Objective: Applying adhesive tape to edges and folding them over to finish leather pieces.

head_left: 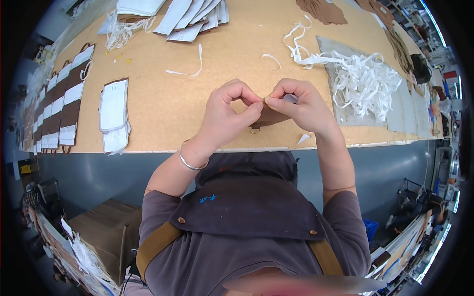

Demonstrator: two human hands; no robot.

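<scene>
A small brown leather piece (269, 118) with a metal ring at its lower edge rests near the front edge of the tan worktable (163, 108). My left hand (229, 113) and my right hand (298, 106) meet above it, fingertips pinched together on its top edge, where a bit of white backing shows. A silver bangle sits on my left wrist. Most of the brown piece is hidden under my hands.
A stack of white-backed pieces (114, 116) lies to the left, rows of brown and white pieces (61, 106) further left. A heap of white peeled strips (368, 84) sits on grey sheets at right. More white pieces (195, 17) lie at the back. A cardboard box (106, 229) stands below.
</scene>
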